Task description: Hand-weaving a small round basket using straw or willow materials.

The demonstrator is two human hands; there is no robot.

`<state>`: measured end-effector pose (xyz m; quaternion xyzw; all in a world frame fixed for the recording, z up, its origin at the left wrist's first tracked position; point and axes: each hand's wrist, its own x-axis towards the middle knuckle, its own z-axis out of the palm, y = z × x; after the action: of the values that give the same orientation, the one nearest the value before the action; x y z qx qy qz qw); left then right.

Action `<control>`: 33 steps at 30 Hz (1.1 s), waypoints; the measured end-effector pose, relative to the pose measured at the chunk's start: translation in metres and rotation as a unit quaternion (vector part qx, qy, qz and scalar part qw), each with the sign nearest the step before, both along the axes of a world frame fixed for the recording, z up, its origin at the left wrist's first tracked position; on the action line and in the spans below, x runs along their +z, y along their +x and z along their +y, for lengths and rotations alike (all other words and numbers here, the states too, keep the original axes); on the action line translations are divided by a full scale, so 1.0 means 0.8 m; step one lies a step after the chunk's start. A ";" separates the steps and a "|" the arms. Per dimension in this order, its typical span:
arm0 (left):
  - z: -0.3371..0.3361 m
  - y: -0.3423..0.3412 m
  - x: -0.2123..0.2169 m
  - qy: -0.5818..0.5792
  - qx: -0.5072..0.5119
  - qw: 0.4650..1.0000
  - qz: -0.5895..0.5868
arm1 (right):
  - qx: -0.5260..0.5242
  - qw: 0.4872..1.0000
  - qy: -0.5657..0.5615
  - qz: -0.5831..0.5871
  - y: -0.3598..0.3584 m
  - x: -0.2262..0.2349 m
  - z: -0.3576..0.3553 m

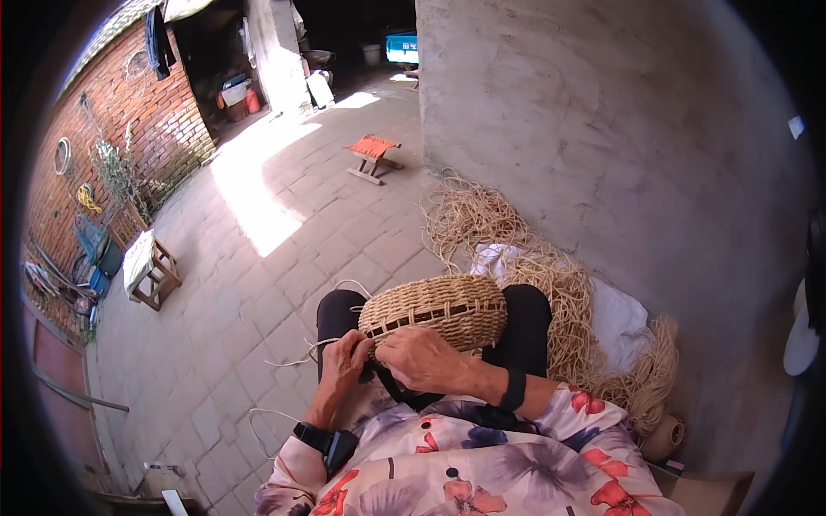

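Observation:
A round basket (443, 311) woven of tan straw cord rests on its side across my lap, between my knees. A dark gap crossed by short upright strands runs along its side. At its near left edge my left hand (346, 357) is closed, fingertips pinched on a thin cord (297, 362) whose loose end trails out to the left. My right hand (419, 359) is curled closed right beside it, against the basket's lower edge. What its fingertips grip is hidden behind the hand.
Heaps of loose tan cord (559, 301) lie along the wall at my right, with white sacking (618, 325) among them. An orange-topped folding stool (374, 155) stands ahead on the paving. A small wooden stool (151, 268) with a pale cover stands to the left.

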<state>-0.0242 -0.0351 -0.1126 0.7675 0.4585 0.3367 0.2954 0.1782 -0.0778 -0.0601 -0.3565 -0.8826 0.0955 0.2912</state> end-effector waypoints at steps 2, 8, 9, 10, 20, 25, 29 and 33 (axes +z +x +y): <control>-0.004 0.003 0.002 -0.001 0.029 1.000 0.002 | -0.011 0.999 -0.015 -0.034 -0.009 0.002 0.001; 0.003 0.001 -0.016 0.019 0.009 1.000 -0.006 | -0.052 0.997 -0.044 -0.026 -0.016 -0.001 0.004; 0.001 0.001 -0.014 0.019 0.009 1.000 -0.006 | -0.057 0.994 -0.072 0.056 -0.015 -0.004 0.005; -0.002 0.003 -0.005 -0.014 -0.002 0.999 -0.042 | -0.064 0.983 -0.100 0.137 -0.014 -0.001 0.003; -0.008 0.077 0.086 0.019 -0.056 0.996 -0.067 | -0.171 0.893 -0.197 0.366 0.076 0.040 -0.058; -0.019 0.083 0.090 0.116 -0.090 0.989 -0.023 | -0.104 0.902 -0.190 0.374 0.100 0.028 -0.080; -0.020 0.065 0.086 0.074 -0.136 0.988 -0.020 | -0.102 0.902 -0.218 0.358 0.114 0.018 -0.076; -0.002 0.001 0.101 -0.019 -0.050 0.998 0.040 | -0.094 0.859 -0.315 0.392 0.137 0.033 -0.064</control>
<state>-0.0231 -0.0368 -0.0318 0.7966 0.4375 0.2818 0.3075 0.2877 -0.1292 -0.0338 -0.4438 -0.5808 0.4724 0.4926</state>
